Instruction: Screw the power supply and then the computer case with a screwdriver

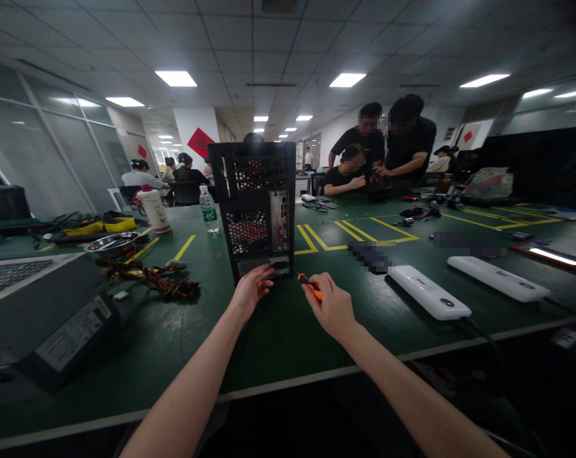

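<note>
A black computer case (259, 210) stands upright on the green table, its back panel with vents and ports facing me. Low on that panel sits a power supply (250, 264) with a socket. My left hand (253, 289) lies against the power supply, fingers stretched out and apart, with nothing visible in it. To the right of the case's lower corner, my right hand (330, 304) is closed around an orange and black screwdriver (311, 286). The screwdriver's tip points toward the lower right edge of the case; I cannot tell whether it touches.
A grey power supply box (44, 318) and bundled cables (159, 280) lie on the left. Behind them stand a metal dish (111, 243), a white bottle (153, 210) and a water bottle (208, 210). Two white devices (428, 292) lie right. People (383, 149) gather across the table.
</note>
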Tool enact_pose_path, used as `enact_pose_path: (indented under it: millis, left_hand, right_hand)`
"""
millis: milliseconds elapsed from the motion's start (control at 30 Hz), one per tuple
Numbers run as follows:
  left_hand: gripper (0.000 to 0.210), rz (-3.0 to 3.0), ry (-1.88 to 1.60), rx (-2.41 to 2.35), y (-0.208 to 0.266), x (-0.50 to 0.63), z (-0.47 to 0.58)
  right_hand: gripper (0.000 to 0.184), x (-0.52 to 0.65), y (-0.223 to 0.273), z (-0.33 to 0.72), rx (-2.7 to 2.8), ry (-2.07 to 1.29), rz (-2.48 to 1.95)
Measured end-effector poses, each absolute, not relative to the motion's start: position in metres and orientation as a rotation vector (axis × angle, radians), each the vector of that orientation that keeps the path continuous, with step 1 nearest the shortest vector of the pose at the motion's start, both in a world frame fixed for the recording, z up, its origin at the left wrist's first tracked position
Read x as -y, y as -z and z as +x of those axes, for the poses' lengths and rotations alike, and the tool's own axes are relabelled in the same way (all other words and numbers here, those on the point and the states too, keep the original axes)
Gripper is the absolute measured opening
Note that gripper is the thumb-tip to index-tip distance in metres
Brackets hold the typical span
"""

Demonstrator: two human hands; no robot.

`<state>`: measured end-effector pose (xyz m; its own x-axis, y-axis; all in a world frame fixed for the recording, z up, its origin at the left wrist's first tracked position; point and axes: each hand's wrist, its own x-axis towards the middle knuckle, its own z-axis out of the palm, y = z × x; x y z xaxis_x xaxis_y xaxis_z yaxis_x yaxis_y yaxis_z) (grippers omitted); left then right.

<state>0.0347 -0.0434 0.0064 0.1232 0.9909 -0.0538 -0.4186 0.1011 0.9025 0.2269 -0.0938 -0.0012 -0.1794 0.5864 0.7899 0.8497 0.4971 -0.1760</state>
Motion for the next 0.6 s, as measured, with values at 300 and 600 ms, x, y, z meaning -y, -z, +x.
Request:
enact_pose_path:
  millis: [300,600]
  left_hand:
    - [0.033,0.892,-1.252,-0.823,-0.0035,0.0418,0.0339]
    - [0.034,0.885,-1.24,-0.812,-0.0038,0.0422,0.0337]
  right_hand:
    - [0.015,0.0966,-0.0012,0.2262,1.914,0.28,-1.194]
    - [0.018,0.0945,-0.0014,0.2289,1.861,0.3,-1.206]
